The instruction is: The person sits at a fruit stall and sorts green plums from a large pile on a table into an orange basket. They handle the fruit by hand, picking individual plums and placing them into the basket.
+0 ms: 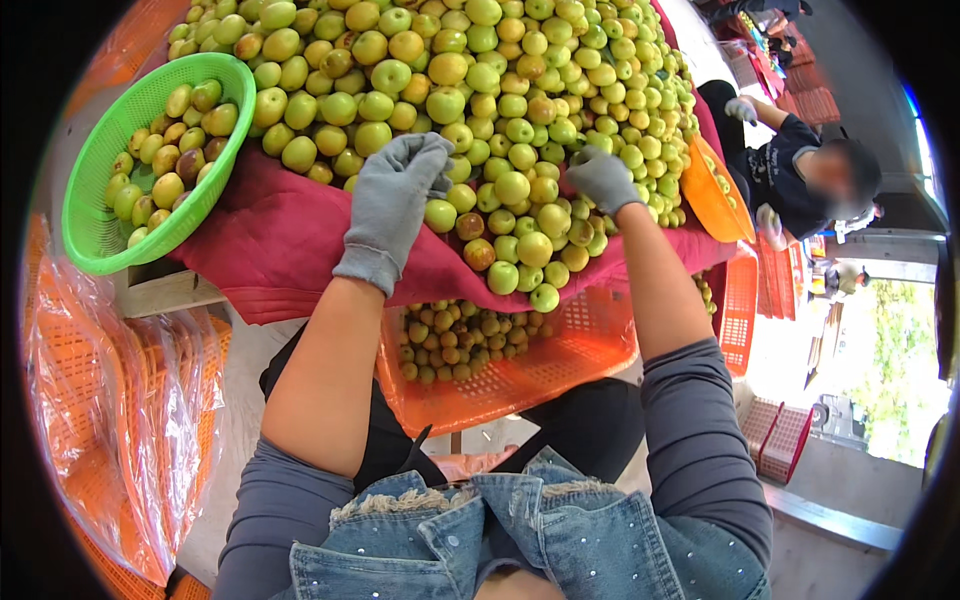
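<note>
A large heap of green and yellow jujubes (pixel 500 150), some with brown patches, lies on a dark red cloth (pixel 290 240). My left hand (pixel 392 208), in a grey glove, hovers over the near edge of the heap with its fingers curled together; whatever they may hold is hidden. Farther right, my right hand (pixel 603 181), gloved in grey too, is down at the jujubes with bent fingers. Its fingertips are partly hidden, so I cannot make out what is in them.
A green basket (pixel 85 215) with sorted-looking jujubes stands at the left, an orange basket (pixel 728 215) at the right. Below the cloth, an orange crate (pixel 590 335) holds browner fruit. Plastic-wrapped orange crates (pixel 110 400) are stacked at left. Another person (pixel 790 170) sits at the right.
</note>
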{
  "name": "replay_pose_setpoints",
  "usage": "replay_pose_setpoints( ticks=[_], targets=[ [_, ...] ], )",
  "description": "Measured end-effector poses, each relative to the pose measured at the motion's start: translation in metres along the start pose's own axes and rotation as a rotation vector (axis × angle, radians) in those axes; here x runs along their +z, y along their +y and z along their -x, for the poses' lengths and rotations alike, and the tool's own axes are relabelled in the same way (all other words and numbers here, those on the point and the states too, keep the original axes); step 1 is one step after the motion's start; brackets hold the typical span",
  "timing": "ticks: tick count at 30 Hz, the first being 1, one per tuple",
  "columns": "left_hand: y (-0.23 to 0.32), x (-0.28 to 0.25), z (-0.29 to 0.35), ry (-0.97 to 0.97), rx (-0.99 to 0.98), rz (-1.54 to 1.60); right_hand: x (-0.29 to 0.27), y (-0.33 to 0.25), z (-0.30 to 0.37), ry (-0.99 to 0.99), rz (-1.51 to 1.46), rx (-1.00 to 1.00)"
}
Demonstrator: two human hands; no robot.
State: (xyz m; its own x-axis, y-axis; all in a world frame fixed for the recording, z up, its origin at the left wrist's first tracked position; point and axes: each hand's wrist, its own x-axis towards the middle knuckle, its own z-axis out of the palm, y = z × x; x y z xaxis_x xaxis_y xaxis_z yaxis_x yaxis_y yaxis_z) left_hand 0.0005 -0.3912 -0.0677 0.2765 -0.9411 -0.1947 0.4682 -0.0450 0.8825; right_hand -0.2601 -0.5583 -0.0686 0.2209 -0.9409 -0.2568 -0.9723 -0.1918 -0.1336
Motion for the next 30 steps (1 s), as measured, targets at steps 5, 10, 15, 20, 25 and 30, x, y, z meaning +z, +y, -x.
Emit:
replay_pose_setpoints(
  ticks=[5, 10, 15, 20, 25, 30],
  targets=[
    [0.007, -0.011, 0.002, 0.009, -0.011, -0.043, -0.009, 0.002, 0.049, 0.047, -0.532, -0.194],
    [0.006, -0.009, 0.003, -0.018, -0.011, 0.016, 0.027, -0.027, 0.122, 0.237, -0.119, -0.377],
    [0.000, -0.007, 0.011, -0.071, -0.024, -0.118, 0.031, 0.026, 0.169, 0.665, -0.447, -0.145],
    [-0.010, -0.006, 0.007, -0.134, 0.016, -0.270, -0.007, 0.157, 0.209, 0.662, 0.124, 0.394],
    [-0.001, 0.008, 0.011, -0.094, 0.022, -0.202, -0.046, 0.117, 0.180, 0.636, -0.026, -0.013],
    [-0.003, 0.006, 0.003, -0.038, 0.011, -0.152, -0.004, -0.046, 0.124, 0.552, -0.008, -0.273]
  ],
)
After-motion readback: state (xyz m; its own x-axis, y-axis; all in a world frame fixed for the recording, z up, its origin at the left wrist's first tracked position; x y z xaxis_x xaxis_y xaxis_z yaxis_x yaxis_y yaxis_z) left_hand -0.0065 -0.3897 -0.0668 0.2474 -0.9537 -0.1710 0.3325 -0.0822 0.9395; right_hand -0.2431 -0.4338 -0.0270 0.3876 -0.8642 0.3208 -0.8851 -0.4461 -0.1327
